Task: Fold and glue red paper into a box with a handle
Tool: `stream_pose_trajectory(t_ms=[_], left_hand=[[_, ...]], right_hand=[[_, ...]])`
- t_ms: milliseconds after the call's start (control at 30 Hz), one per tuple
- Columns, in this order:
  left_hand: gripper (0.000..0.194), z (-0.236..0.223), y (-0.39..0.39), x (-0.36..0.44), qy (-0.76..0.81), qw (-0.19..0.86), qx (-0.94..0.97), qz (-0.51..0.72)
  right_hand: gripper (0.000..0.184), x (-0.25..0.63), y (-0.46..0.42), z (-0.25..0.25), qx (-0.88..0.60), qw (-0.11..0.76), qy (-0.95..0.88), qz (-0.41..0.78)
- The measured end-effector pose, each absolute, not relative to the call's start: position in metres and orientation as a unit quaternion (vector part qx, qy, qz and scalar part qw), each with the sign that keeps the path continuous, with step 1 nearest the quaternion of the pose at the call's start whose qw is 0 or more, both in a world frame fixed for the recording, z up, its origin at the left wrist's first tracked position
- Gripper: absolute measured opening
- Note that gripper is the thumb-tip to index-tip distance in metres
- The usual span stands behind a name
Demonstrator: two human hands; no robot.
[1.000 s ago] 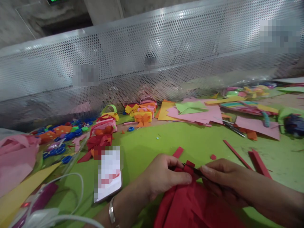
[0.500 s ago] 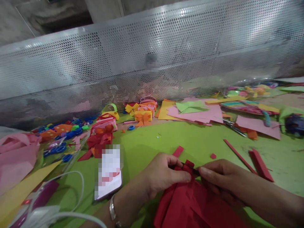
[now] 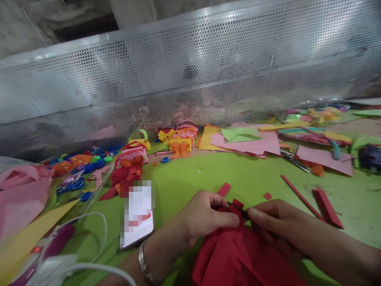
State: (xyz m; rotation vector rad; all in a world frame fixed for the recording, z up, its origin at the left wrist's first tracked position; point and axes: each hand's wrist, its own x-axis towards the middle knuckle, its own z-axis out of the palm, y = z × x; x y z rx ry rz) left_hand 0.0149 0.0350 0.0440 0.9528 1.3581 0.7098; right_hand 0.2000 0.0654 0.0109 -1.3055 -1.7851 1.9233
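Red folded paper [image 3: 229, 258] stands low in the head view, in front of me, with a small tab sticking up at its top. My left hand [image 3: 205, 216] is closed on its upper edge, thumb in front and fingers behind. A thin dark strip [image 3: 237, 208] crosses the tab; whether it is a blade or something else I cannot make out. My right hand [image 3: 276, 222] pinches the right end of that dark piece between thumb and fingers. The lower fingers of the right hand are partly hidden.
A phone [image 3: 139, 228] lies left of my hands, near a white cable [image 3: 104, 234]. Red paper strips [image 3: 327, 208] lie on the right, with scissors [image 3: 294, 161] behind. Small paper bags [image 3: 180, 145] and coloured sheets line the perforated metal screen [image 3: 166, 71].
Both hands keep almost the same place and grip. The red paper shifts slightly, and the dark strip shows a little more clearly across the tab.
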Motion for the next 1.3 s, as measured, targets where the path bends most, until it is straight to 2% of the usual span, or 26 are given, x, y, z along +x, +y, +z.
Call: stream_pose_trajectory(t_ms=[233, 300, 367, 433, 467, 567, 633, 767, 833, 900, 967, 1033, 1100, 1233, 1300], left_hand=[[0.02, 0.048, 0.034, 0.017, 0.574, 0.639, 0.407, 0.312], [0.019, 0.048, 0.033, 0.017, 0.571, 0.64, 0.409, 0.31], [0.017, 0.048, 0.033, 0.017, 0.576, 0.634, 0.408, 0.315], [0.017, 0.048, 0.034, 0.016, 0.581, 0.626, 0.409, 0.32], [0.017, 0.048, 0.034, 0.016, 0.583, 0.624, 0.413, 0.318], [0.023, 0.046, 0.035, 0.015, 0.58, 0.628, 0.41, 0.317], [0.029, 0.044, 0.036, 0.013, 0.569, 0.635, 0.403, 0.333], [0.047, 0.04, 0.038, 0.008, 0.553, 0.655, 0.368, 0.36], [0.052, 0.04, 0.039, 0.005, 0.549, 0.668, 0.351, 0.36], [0.05, 0.04, 0.039, 0.002, 0.534, 0.681, 0.36, 0.349], [0.047, 0.04, 0.039, -0.001, 0.52, 0.683, 0.395, 0.328], [0.049, 0.039, 0.041, -0.001, 0.533, 0.641, 0.45, 0.32], [0.052, 0.038, 0.042, 0.001, 0.567, 0.568, 0.505, 0.319], [0.027, 0.043, 0.041, 0.01, 0.612, 0.417, 0.626, 0.246], [0.024, 0.048, 0.039, 0.013, 0.605, 0.327, 0.702, 0.184]], right_hand=[[0.064, 0.2, 0.06, 0.007, -0.438, 0.094, -0.61, 0.654], [0.064, 0.211, 0.07, 0.008, -0.443, 0.108, -0.636, 0.623], [0.062, 0.23, 0.091, 0.013, -0.468, 0.171, -0.709, 0.5], [0.043, 0.255, 0.119, 0.019, -0.506, 0.245, -0.785, 0.26], [0.034, 0.267, 0.132, 0.022, -0.525, 0.24, -0.801, 0.156], [0.016, 0.292, 0.152, 0.027, -0.542, 0.22, -0.804, 0.11], [0.01, 0.295, 0.148, 0.027, -0.524, 0.219, -0.813, 0.128], [0.023, 0.269, 0.117, 0.031, -0.453, 0.198, -0.841, 0.22], [0.033, 0.247, 0.098, 0.037, -0.411, 0.175, -0.826, 0.344], [0.04, 0.224, 0.083, 0.044, -0.395, 0.151, -0.706, 0.568], [0.033, 0.204, 0.072, 0.047, -0.386, 0.132, -0.591, 0.695], [0.022, 0.189, 0.066, 0.046, -0.381, 0.134, -0.538, 0.74], [0.019, 0.179, 0.064, 0.042, -0.381, 0.154, -0.517, 0.751], [0.023, 0.173, 0.061, 0.027, -0.41, 0.197, -0.487, 0.746], [0.025, 0.174, 0.06, 0.019, -0.418, 0.215, -0.481, 0.74]])
